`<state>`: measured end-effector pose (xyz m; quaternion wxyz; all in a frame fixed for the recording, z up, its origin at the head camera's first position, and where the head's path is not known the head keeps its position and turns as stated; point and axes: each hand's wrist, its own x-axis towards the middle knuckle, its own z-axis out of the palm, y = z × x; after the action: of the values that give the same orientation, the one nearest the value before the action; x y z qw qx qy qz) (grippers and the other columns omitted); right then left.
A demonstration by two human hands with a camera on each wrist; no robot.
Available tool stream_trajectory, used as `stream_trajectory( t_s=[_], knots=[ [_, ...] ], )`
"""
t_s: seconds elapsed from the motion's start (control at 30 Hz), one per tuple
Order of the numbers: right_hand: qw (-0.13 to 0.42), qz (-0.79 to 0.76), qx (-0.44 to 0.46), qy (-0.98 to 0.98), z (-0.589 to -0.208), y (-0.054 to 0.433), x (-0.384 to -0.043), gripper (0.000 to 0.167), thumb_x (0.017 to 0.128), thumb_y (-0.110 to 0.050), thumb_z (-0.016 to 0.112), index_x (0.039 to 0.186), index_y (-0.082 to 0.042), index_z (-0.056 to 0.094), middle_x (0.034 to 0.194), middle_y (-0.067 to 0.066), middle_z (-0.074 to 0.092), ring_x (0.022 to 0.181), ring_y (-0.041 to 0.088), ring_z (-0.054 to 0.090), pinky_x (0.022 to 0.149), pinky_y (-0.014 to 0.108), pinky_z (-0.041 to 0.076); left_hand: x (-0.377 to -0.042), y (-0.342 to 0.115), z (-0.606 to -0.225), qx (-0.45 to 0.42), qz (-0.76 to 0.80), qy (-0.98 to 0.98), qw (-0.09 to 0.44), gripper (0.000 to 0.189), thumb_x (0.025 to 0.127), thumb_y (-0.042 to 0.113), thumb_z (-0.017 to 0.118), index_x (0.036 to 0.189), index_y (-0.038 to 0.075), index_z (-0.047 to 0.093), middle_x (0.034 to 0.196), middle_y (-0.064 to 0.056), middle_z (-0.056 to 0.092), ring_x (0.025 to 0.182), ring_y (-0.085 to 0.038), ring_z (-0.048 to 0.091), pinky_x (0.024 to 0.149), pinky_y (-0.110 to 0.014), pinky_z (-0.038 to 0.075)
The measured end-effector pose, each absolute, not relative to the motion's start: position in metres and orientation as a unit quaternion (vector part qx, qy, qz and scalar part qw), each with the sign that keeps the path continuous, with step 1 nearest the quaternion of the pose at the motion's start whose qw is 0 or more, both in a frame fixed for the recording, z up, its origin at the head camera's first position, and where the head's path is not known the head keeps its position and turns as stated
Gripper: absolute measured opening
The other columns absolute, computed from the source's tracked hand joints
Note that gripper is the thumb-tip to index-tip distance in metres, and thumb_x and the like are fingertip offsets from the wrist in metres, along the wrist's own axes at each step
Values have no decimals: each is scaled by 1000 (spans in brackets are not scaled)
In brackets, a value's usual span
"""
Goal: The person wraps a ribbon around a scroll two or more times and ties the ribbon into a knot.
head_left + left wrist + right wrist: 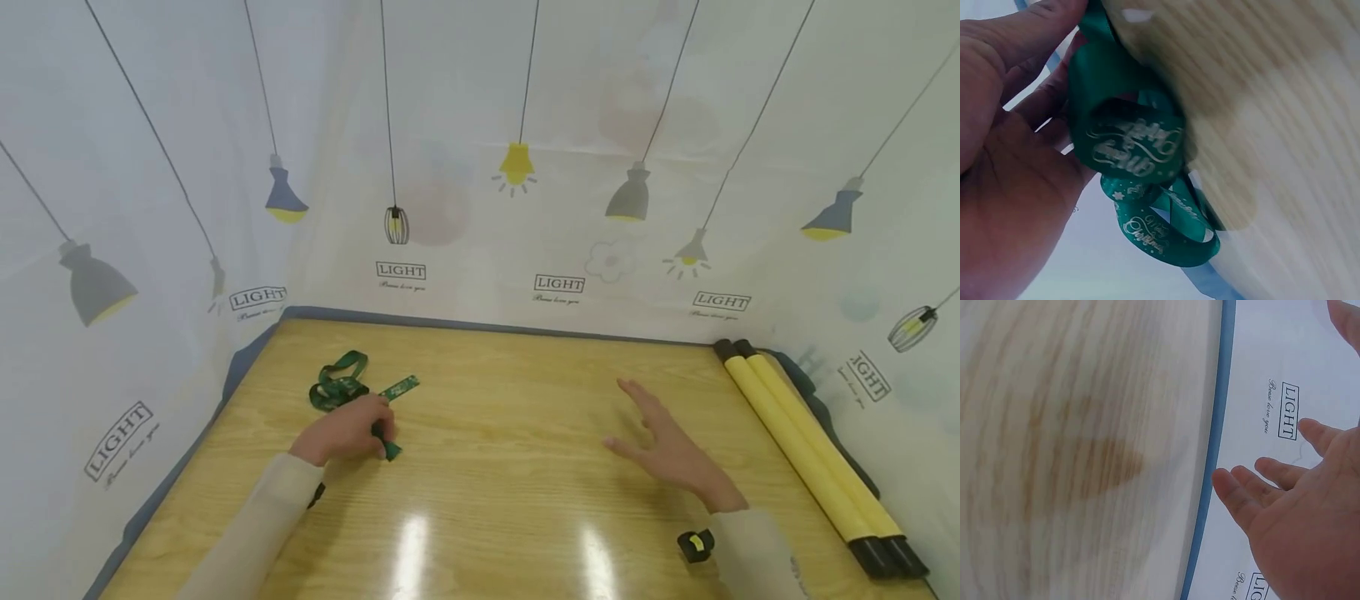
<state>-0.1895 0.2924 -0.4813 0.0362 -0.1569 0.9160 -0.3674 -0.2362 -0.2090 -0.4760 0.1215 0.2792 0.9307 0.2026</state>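
Observation:
A green ribbon (339,389) with pale printed lettering lies in loose loops at the left of the table. My left hand (351,427) pinches one part of it between thumb and fingers, and a short end hangs out below the fingertips. In the left wrist view, "Merry Christmas" lettering is partly legible on the ribbon (1154,240), which curls beside the palm of the left hand (1010,162). Over the right half of the table, my right hand (671,450) holds nothing, its fingers spread. The right wrist view shows this hand (1310,519) with extended fingers too.
Two yellow rolls (813,446) with black ends lie along the right edge of the wooden table (510,400), beside a dark cloth-like item (795,372). White lamp-printed sheeting (465,108) stands around the back and sides.

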Motion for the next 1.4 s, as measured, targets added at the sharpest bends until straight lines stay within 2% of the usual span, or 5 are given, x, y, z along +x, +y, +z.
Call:
stream_trajectory(
  t_s=[0.2,0.43,0.6,0.9,1.4],
  knots=[
    [44,-380,-151,911,-484,288,-187,93,98,-48,67,165,-16,12,170,26,6,146,58,27,110,74,33,-241,-206,-476,294,207,924,130,27,79,7,87,82,17,62,82,7,58,84,-11,50,76,-30,46],
    [48,-384,-147,910,-485,287,-186,93,98,-49,66,165,-16,12,171,23,9,149,54,25,112,73,31,-242,-199,-474,327,226,913,88,6,90,12,78,94,16,80,90,6,68,86,-10,60,76,-27,54],
    [42,-385,-148,910,-484,283,-187,89,99,-49,65,165,-18,14,170,21,14,149,51,27,112,71,33,-241,-189,-470,312,265,909,78,9,98,17,70,96,23,77,93,10,70,86,-6,64,76,-27,54],
    [40,-382,-154,910,-480,265,-188,85,100,-49,63,164,-15,19,168,20,24,147,48,35,111,67,38,-239,-162,-471,307,324,893,65,9,102,20,64,104,18,73,91,-4,73,69,-5,55,66,-24,48],
    [46,-443,-167,879,-482,234,-188,61,103,-41,62,154,-16,41,147,18,56,131,39,57,106,57,47,-226,-106,-469,318,388,862,75,16,104,26,62,103,17,76,91,-1,73,68,-7,54,64,-26,48]
  ],
)
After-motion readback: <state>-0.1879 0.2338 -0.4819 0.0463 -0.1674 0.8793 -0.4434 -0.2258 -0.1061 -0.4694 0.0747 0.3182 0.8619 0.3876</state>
